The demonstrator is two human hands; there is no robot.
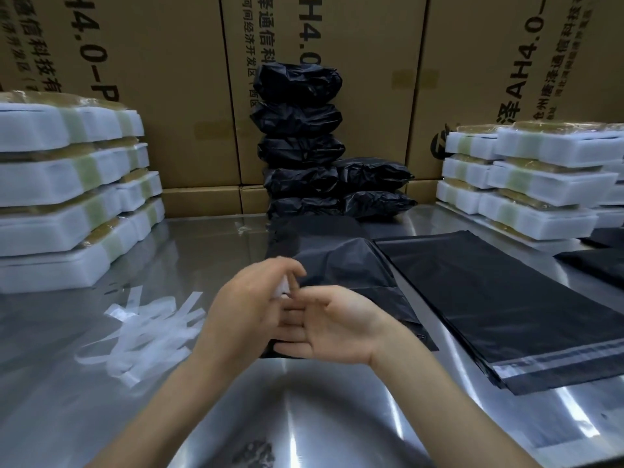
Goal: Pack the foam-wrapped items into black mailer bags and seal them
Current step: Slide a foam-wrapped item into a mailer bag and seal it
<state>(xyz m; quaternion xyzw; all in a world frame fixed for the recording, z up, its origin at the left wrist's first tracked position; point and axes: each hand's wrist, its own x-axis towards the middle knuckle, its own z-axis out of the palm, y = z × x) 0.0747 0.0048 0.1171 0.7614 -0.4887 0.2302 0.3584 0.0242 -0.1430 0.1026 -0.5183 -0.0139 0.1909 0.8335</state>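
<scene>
A filled black mailer bag point(341, 261) lies on the steel table in front of me, bulging in its middle. My left hand point(246, 309) hovers over the bag's near end and pinches a small white strip between thumb and fingers. My right hand point(334, 325) lies palm up with straight fingers on the bag's near edge, touching the left hand. Foam-wrapped items with green tape are stacked at the left point(67, 190) and at the right point(526, 177). Flat empty black mailer bags point(499, 305) lie to the right, adhesive strip towards me.
Sealed black parcels point(300, 140) are piled at the back centre against tall cardboard boxes point(175, 96). Several peeled white liner strips point(148, 329) lie on the steel table point(304, 417) left of my hands. More black bags point(597, 265) lie at the far right.
</scene>
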